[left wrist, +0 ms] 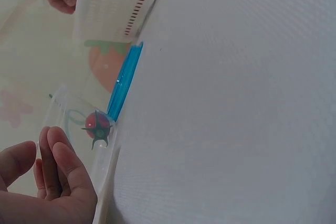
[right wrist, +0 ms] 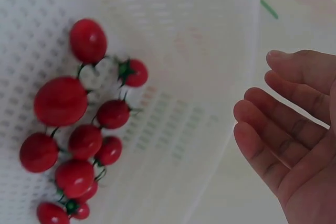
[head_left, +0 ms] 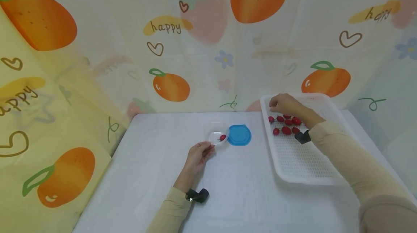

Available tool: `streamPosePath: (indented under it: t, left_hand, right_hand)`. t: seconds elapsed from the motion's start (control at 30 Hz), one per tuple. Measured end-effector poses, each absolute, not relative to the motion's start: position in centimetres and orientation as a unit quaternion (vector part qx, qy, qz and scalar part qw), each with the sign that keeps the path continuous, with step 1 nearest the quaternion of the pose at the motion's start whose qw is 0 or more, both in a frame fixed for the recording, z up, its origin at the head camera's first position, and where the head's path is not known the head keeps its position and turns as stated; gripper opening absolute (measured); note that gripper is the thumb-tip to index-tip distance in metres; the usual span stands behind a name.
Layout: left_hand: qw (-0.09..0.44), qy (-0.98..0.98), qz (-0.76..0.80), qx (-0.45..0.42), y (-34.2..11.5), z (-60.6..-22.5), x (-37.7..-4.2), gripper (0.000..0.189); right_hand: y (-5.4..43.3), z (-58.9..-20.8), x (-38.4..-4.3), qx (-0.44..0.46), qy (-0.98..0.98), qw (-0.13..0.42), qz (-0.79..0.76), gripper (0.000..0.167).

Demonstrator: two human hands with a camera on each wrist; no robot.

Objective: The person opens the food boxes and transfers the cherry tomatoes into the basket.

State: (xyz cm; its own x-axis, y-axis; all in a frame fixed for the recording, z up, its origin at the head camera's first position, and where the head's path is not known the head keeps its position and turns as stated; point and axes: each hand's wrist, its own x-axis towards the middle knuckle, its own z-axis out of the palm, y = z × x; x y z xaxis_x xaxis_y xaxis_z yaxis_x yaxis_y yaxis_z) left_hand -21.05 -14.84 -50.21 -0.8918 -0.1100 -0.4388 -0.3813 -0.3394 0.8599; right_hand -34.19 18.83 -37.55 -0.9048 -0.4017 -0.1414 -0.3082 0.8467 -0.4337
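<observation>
A small clear plastic container (head_left: 209, 136) stands on the table with one red cherry tomato (head_left: 223, 138) inside. My left hand (head_left: 198, 155) is at its near rim, holding the edge between thumb and fingertips. Touching the container's right side lies a blue lid (head_left: 239, 135). My right hand (head_left: 284, 103) is over the far left corner of a white perforated tray (head_left: 303, 164); in the right wrist view its fingers are loosely bent, with nothing between them. Several cherry tomatoes (right wrist: 60, 100) with green stems lie in the tray, partly hidden by my right arm in the head view.
A white cloth covers the table (head_left: 228, 193). Behind it hangs a fruit-print curtain (head_left: 202, 55), which continues down the left side. The tray's raised rim stands along the right part of the table.
</observation>
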Motion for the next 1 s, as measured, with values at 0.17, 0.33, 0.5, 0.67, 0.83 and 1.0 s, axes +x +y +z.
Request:
streamPosePath:
  t: [0.17,0.33,0.5,0.67,0.83,1.0]
  left_hand:
    - [0.088,0.565,0.791,-0.218,-14.8,-50.2,-21.1,0.035]
    - [0.089,0.564,0.79,-0.226,-14.8,-50.2,-21.3,0.034]
    - [0.086,0.57,0.786,-0.224,-14.8,-50.3,-21.3,0.033]
    - [0.085,0.573,0.785,-0.22,-14.8,-50.4,-21.2,0.032]
    - [0.088,0.572,0.786,-0.217,-14.8,-50.4,-21.1,0.029]
    - [0.085,0.575,0.785,-0.215,-14.6,-50.3,-21.2,0.029]
  right_hand:
    - [16.3,-37.0,-34.0,-0.204,0.952,0.105,-0.201,0.033]
    - [13.6,-36.5,-33.7,-0.209,0.95,0.118,-0.2,0.036]
    - [11.3,-36.6,-33.9,-0.233,0.945,0.123,-0.194,0.034]
    - [9.0,-36.8,-33.8,-0.241,0.941,0.145,-0.188,0.032]
    - [6.7,-37.1,-33.3,-0.267,0.935,0.147,-0.179,0.03]
    - [4.7,-37.3,-32.6,-0.3,0.926,0.154,-0.168,0.027]
